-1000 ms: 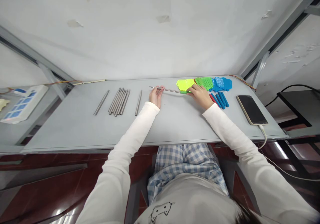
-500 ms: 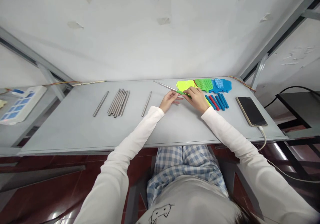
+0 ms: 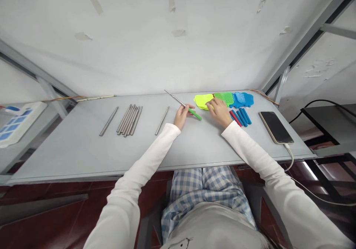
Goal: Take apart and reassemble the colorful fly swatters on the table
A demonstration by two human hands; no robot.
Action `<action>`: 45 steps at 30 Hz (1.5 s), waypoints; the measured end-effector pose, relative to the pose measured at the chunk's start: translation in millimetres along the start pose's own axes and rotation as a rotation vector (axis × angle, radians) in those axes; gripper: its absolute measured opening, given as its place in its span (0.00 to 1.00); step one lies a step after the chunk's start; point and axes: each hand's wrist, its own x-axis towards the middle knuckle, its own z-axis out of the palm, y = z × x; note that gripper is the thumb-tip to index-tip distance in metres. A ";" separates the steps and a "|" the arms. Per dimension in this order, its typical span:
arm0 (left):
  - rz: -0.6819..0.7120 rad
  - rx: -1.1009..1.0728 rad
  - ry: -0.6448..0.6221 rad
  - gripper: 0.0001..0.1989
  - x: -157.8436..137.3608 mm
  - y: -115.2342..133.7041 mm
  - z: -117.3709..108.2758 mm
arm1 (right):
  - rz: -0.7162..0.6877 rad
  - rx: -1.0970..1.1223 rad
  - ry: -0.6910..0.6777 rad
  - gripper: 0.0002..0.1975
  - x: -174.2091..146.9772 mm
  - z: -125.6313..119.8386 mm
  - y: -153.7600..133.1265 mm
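Note:
My left hand [image 3: 182, 116] is closed around a slim metal rod [image 3: 174, 98], which tilts up to the left. A green handle sleeve [image 3: 195, 114] covers the rod's lower right end. My right hand [image 3: 219, 112] lies over the lower right part of the flat yellow fly swatter heads [image 3: 202, 100], its fingers apart; whether the fingertips press on them is hard to see. Beside these lie a green mesh head [image 3: 226, 98] and blue heads [image 3: 244, 99]. Right of my right hand are a red sleeve [image 3: 235, 118] and several blue sleeves [image 3: 244, 116].
A single metal rod [image 3: 161, 120] lies left of my left hand. Farther left are a bundle of several rods [image 3: 129, 120] and another lone rod [image 3: 109, 121]. A phone [image 3: 276, 127] with a white cable rests at the right. A wall backs the grey table [image 3: 83, 145].
My right hand has let go of the green sleeve and moved onto the yellow heads. My left hand keeps the rod, now with the sleeved end free and pointing down to the right.

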 end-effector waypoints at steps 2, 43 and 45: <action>0.040 -0.062 0.053 0.19 1.3 6.4 -1.8 | 0.177 -0.071 0.039 0.21 1.7 -1.2 15.1; 0.465 1.146 0.012 0.15 6.1 10.8 -34.0 | 0.770 0.010 0.117 0.36 1.6 0.2 97.5; 0.467 1.143 0.010 0.15 6.2 9.9 -34.4 | 0.716 0.133 0.192 0.25 4.0 -3.2 95.3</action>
